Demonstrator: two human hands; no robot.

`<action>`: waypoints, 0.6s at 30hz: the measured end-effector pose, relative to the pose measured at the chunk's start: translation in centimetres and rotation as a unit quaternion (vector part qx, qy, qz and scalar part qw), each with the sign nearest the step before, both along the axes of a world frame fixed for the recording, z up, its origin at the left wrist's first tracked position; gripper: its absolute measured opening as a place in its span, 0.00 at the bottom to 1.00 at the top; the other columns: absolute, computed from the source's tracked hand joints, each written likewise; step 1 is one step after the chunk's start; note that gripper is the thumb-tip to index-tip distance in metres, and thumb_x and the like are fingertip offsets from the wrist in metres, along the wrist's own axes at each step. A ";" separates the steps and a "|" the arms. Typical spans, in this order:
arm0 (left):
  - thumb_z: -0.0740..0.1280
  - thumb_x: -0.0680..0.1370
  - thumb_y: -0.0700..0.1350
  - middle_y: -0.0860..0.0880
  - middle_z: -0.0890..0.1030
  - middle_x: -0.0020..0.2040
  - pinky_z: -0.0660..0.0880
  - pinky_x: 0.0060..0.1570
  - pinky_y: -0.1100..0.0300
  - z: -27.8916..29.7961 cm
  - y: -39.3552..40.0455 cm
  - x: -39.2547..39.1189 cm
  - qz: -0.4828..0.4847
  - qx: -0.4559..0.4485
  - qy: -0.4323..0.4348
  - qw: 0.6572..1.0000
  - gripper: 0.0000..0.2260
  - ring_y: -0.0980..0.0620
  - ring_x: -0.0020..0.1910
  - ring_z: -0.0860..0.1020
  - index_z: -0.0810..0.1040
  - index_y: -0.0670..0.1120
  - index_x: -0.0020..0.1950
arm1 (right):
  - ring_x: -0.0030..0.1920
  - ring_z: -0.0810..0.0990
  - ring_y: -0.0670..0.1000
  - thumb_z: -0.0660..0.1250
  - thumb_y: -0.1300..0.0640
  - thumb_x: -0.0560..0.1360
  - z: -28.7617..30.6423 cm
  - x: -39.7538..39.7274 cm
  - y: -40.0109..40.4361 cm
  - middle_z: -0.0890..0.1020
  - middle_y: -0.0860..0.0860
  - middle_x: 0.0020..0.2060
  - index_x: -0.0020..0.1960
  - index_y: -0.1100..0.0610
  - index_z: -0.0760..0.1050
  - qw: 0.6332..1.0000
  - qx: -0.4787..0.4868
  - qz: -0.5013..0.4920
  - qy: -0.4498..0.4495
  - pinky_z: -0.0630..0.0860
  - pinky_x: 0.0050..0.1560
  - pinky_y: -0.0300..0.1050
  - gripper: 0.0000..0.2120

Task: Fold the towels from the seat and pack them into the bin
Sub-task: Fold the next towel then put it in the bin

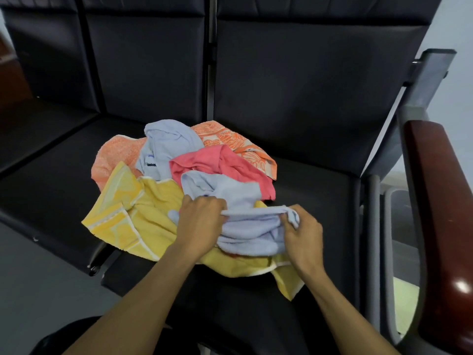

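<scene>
Left hand and right hand each pinch the bunched top edge of a pale blue terry towel, stretched left-right between them. It lies atop a crumpled yellow towel on the black padded seat, pink towel just behind.

Reddish-brown wooden armrest at right edge — grey metal frame behind it, pale wall beyond.

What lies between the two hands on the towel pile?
In the head view, a taut edge of the light blue towel spans between left hand and right hand.
</scene>
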State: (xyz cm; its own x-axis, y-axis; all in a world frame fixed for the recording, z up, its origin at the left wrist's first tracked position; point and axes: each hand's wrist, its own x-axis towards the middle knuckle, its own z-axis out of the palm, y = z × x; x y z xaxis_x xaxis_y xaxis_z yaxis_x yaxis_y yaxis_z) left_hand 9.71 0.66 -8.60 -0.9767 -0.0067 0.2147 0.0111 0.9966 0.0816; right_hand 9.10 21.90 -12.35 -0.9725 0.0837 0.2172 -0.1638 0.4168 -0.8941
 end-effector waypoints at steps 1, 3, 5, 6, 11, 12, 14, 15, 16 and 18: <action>0.65 0.74 0.43 0.52 0.77 0.32 0.57 0.40 0.54 0.1 0.1 0.0 -0.017 0.018 0.011 1.000 0.08 0.48 0.37 0.75 0.74 0.51 0.35 | 0.35 0.78 0.46 0.68 0.59 0.79 0.5 0.1 0.2 0.80 0.47 0.35 0.44 0.51 0.76 0.999 -0.019 0.027 -0.010 0.77 0.38 0.49 0.06; 0.66 0.72 0.43 0.53 0.75 0.30 0.60 0.41 0.53 0.4 1.8 0.5 -0.110 0.063 0.028 0.991 0.09 0.49 0.35 0.74 0.70 0.53 0.33 | 0.42 0.82 0.43 0.73 0.57 0.75 1.2 0.4 -0.3 0.84 0.44 0.42 0.55 0.44 0.77 0.987 -0.030 0.143 -0.072 0.78 0.42 0.39 0.12; 0.66 0.72 0.45 0.55 0.73 0.30 0.61 0.43 0.52 0.3 3.1 0.9 -0.168 0.071 0.030 0.983 0.09 0.49 0.36 0.73 0.70 0.54 0.35 | 0.38 0.80 0.44 0.72 0.59 0.75 0.7 0.8 -1.2 0.82 0.44 0.37 0.49 0.44 0.77 0.978 0.033 0.199 -0.055 0.75 0.38 0.40 0.10; 0.67 0.74 0.47 0.55 0.72 0.31 0.60 0.44 0.52 0.3 2.9 0.7 -0.151 0.046 0.019 0.987 0.09 0.49 0.38 0.73 0.70 0.55 0.35 | 0.34 0.77 0.45 0.70 0.61 0.76 0.3 0.8 -1.5 0.79 0.45 0.32 0.41 0.47 0.76 0.982 0.062 0.178 -0.026 0.72 0.35 0.42 0.10; 0.64 0.79 0.53 0.54 0.76 0.39 0.53 0.43 0.53 -0.4 0.4 0.0 -0.029 -0.011 -0.005 1.000 0.12 0.48 0.45 0.73 0.75 0.51 0.37 | 0.31 0.73 0.43 0.66 0.62 0.79 -0.1 -0.2 0.1 0.77 0.46 0.31 0.40 0.55 0.75 1.000 0.021 -0.007 -0.022 0.70 0.32 0.37 0.09; 0.63 0.79 0.53 0.54 0.75 0.39 0.56 0.44 0.53 -0.3 0.9 0.1 -0.051 0.020 0.018 0.998 0.12 0.49 0.45 0.71 0.74 0.51 0.36 | 0.33 0.76 0.43 0.67 0.59 0.79 -0.1 -0.2 0.2 0.78 0.46 0.32 0.43 0.54 0.75 0.999 0.020 0.003 -0.038 0.72 0.33 0.38 0.07; 0.60 0.78 0.52 0.55 0.72 0.36 0.63 0.47 0.52 0.0 2.2 0.4 -0.091 0.103 0.049 0.989 0.13 0.51 0.42 0.70 0.70 0.50 0.35 | 0.40 0.80 0.40 0.70 0.55 0.78 0.4 0.2 -0.4 0.81 0.44 0.39 0.52 0.50 0.75 0.995 0.014 0.053 -0.080 0.75 0.37 0.33 0.05; 0.60 0.78 0.51 0.54 0.71 0.33 0.66 0.45 0.52 0.1 2.4 0.5 -0.092 0.154 0.046 0.983 0.13 0.51 0.38 0.71 0.68 0.50 0.34 | 0.43 0.80 0.37 0.71 0.54 0.78 0.4 0.5 -0.7 0.81 0.42 0.42 0.57 0.49 0.73 0.994 -0.004 0.065 -0.086 0.75 0.39 0.31 0.10; 0.60 0.80 0.50 0.53 0.70 0.30 0.68 0.42 0.51 0.3 2.4 0.5 -0.070 0.206 0.034 0.975 0.14 0.49 0.35 0.72 0.66 0.50 0.34 | 0.45 0.80 0.36 0.71 0.55 0.78 0.4 0.6 -0.8 0.81 0.41 0.43 0.60 0.49 0.71 0.995 -0.029 0.057 -0.076 0.74 0.41 0.29 0.13; 0.63 0.81 0.49 0.53 0.71 0.29 0.68 0.37 0.52 -0.1 1.5 0.0 0.004 0.283 0.030 0.959 0.14 0.50 0.33 0.73 0.68 0.50 0.36 | 0.44 0.81 0.39 0.71 0.58 0.78 0.8 0.6 -0.9 0.81 0.44 0.42 0.57 0.52 0.71 0.997 -0.068 0.019 -0.042 0.75 0.40 0.31 0.12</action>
